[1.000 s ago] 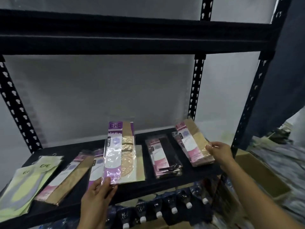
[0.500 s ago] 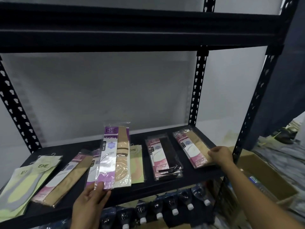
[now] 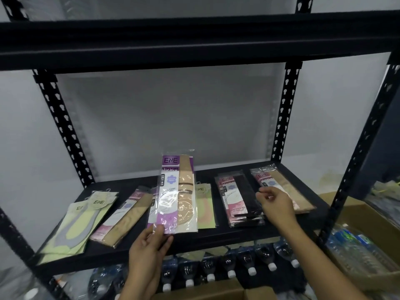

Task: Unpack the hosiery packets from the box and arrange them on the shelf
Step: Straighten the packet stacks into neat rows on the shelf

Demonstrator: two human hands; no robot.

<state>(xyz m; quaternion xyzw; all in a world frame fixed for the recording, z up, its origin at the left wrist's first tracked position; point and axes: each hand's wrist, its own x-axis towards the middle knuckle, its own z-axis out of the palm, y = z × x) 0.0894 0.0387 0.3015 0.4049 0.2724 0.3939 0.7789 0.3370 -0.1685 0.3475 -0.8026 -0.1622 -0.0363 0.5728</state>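
The left hand (image 3: 149, 245) pinches the lower end of a purple-and-white clear plastic hosiery packet (image 3: 173, 195), tilting it up over the black metal shelf (image 3: 216, 237). The right hand (image 3: 276, 205) hovers loosely open and empty, above a pink packet of black hosiery (image 3: 238, 200) and a pink packet of beige hosiery (image 3: 281, 182) just beyond it.

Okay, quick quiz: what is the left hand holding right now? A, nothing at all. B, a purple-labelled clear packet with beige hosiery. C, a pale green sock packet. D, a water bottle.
B: the left hand pinches the bottom edge of the purple-labelled clear packet of beige hosiery, tilting it up off the black metal shelf, while the right hand hovers empty over the pink-labelled packets.
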